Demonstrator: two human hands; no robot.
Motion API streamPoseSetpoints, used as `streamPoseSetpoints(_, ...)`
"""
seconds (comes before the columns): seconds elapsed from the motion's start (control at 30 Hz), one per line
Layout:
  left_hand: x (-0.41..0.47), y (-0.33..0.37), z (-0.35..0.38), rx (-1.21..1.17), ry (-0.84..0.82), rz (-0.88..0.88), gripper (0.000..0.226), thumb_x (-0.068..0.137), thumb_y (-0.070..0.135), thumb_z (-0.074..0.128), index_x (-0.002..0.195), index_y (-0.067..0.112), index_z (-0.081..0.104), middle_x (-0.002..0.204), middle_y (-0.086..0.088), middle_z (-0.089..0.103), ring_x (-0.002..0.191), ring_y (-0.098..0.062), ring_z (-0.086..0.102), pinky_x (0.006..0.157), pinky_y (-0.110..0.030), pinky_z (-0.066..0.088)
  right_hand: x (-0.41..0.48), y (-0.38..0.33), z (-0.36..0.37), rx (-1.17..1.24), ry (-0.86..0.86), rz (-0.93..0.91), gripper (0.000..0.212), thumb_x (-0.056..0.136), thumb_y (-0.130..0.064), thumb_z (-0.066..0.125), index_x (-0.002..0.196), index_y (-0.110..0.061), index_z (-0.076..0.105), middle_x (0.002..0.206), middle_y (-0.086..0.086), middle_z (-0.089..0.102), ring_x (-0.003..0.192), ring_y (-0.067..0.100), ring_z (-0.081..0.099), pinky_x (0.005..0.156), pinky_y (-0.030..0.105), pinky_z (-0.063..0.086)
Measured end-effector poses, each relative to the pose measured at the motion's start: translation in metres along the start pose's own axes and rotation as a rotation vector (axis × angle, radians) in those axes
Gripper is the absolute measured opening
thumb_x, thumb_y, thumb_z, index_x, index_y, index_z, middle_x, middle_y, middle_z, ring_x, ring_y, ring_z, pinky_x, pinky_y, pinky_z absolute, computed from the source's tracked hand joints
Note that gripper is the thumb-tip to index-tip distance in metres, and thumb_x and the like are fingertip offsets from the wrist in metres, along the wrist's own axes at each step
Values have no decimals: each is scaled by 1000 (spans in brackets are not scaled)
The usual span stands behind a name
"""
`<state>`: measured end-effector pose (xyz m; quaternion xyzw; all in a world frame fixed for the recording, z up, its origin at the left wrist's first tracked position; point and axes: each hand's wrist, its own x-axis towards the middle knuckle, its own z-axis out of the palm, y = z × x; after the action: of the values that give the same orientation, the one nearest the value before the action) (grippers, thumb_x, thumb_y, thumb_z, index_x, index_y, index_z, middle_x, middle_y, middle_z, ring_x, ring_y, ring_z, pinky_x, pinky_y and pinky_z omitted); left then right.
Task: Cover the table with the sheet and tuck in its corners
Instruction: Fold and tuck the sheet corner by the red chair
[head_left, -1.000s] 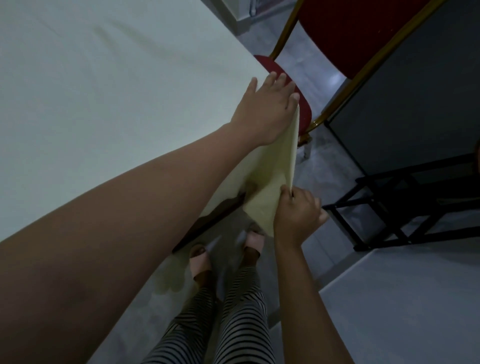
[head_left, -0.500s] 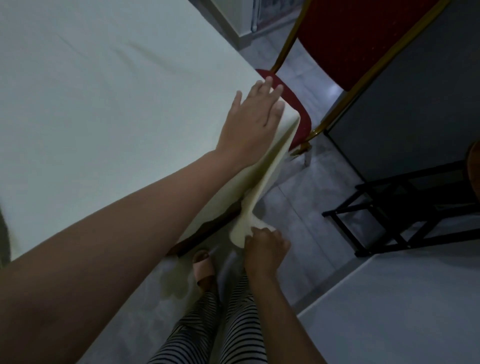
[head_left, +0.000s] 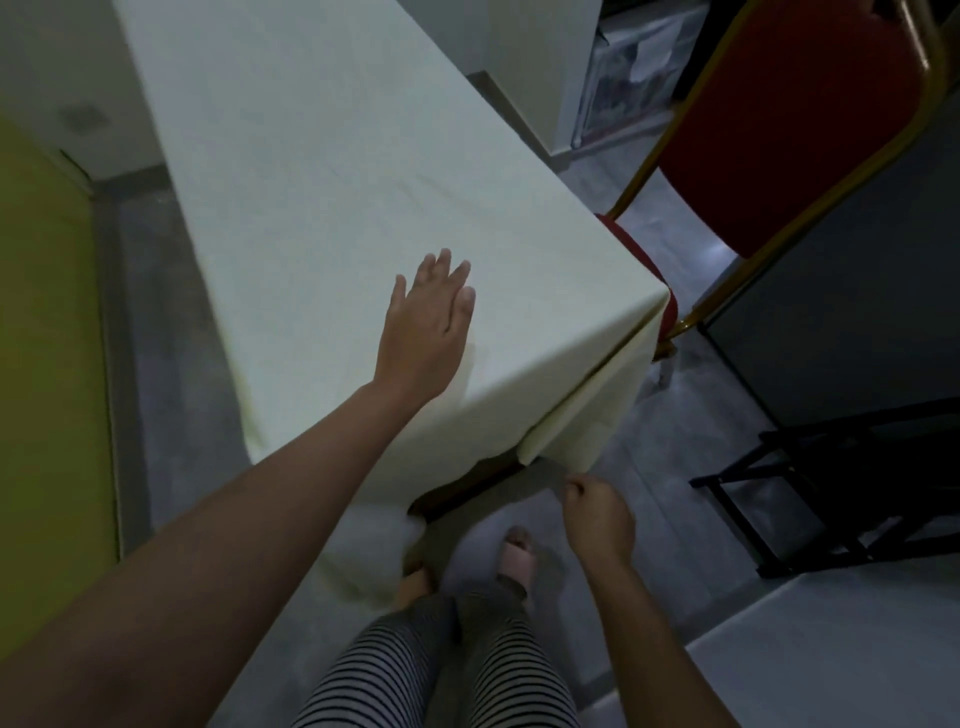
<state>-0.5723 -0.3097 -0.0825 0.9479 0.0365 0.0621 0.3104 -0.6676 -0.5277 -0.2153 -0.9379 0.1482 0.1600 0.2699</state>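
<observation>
A pale cream sheet (head_left: 337, 182) covers the long table and hangs over its near end. My left hand (head_left: 431, 322) lies flat on the sheet near the near right corner, fingers straight. At that corner a folded flap (head_left: 587, 415) of the sheet hangs down the side. My right hand (head_left: 597, 514) sits just under the flap's lower edge with its fingers curled; whether it still pinches the cloth cannot be made out. The table's dark wooden edge (head_left: 467, 493) shows beneath the sheet.
A red chair with a gold frame (head_left: 779, 130) stands against the table's right side. A black metal rack (head_left: 857, 493) is on the floor to the right. A yellow-green panel (head_left: 41, 364) fills the left. My feet (head_left: 514, 556) stand at the table's end.
My left hand slid from the corner back onto the tabletop. My right hand dropped lower, and the corner flap now hangs folded against the side. The view pulled back.
</observation>
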Motion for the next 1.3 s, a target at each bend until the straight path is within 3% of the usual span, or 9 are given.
streamPoseSetpoints(0.17,-29,-52,-43,9,-15,-65,48,104,35,23,147,18,33,159,-1,19,148,-12,8,119,-34,-1,-46,-37,17,156,-69,7,26,94,-22,49,113,-22,67,108,1,68,90,18,60,67,24,44)
streamPoseSetpoints(0.37,-70,-129,-78,118,-124,-54,48,104,36,23,148,17,31,159,-2,19,148,-15,10,119,-37,2,-154,-120,86,322,-149,-214,4,90,-28,59,88,-25,62,84,-8,64,79,8,59,69,28,51)
streamPoseSetpoints(0.5,-91,-156,-86,127,-218,-52,50,104,37,21,149,18,28,159,-2,18,148,-14,11,118,-35,3,-207,-170,129,379,-89,-310,13,91,-29,55,96,-24,66,89,-7,67,80,7,59,70,26,49)
streamPoseSetpoints(0.63,-107,-169,-84,198,-347,-12,51,104,36,16,151,17,21,160,-4,12,148,-15,5,119,-37,-1,-210,-189,154,344,76,-240,25,93,-21,50,111,-21,69,100,-2,71,89,17,63,77,29,45)
streamPoseSetpoints(0.77,-110,-174,-81,161,-337,12,51,104,36,16,152,17,19,161,-4,8,148,-15,0,119,-38,-5,-192,-192,163,313,272,-134,19,91,-20,53,99,-23,70,86,-3,70,79,18,61,72,31,36)
streamPoseSetpoints(0.87,-111,-179,-79,190,-346,42,52,104,36,17,152,17,15,161,-4,5,148,-15,-2,119,-39,-6,-186,-202,168,351,349,-95,12,86,-27,61,96,-24,68,90,-8,69,86,14,60,75,31,34)
streamPoseSetpoints(0.97,-111,-180,-78,216,-350,53,52,104,35,17,152,17,13,161,-3,4,148,-14,-3,119,-39,-7,-183,-211,174,399,356,-57,18,81,-32,69,95,-21,63,97,-7,65,91,14,60,80,32,31)
streamPoseSetpoints(1.17,-112,-182,-78,209,-358,54,52,104,36,17,152,17,12,161,-2,2,148,-13,-5,118,-37,-8,-186,-210,171,333,376,-137,8,82,-19,66,80,-20,59,81,-6,63,80,19,59,77,37,36)
streamPoseSetpoints(1.3,-111,-181,-79,233,-370,53,52,104,36,14,153,18,11,161,-2,2,148,-14,-5,118,-38,-7,-206,-196,155,302,233,-139,14,90,-24,57,77,-23,51,73,-8,58,73,16,52,80,38,40)
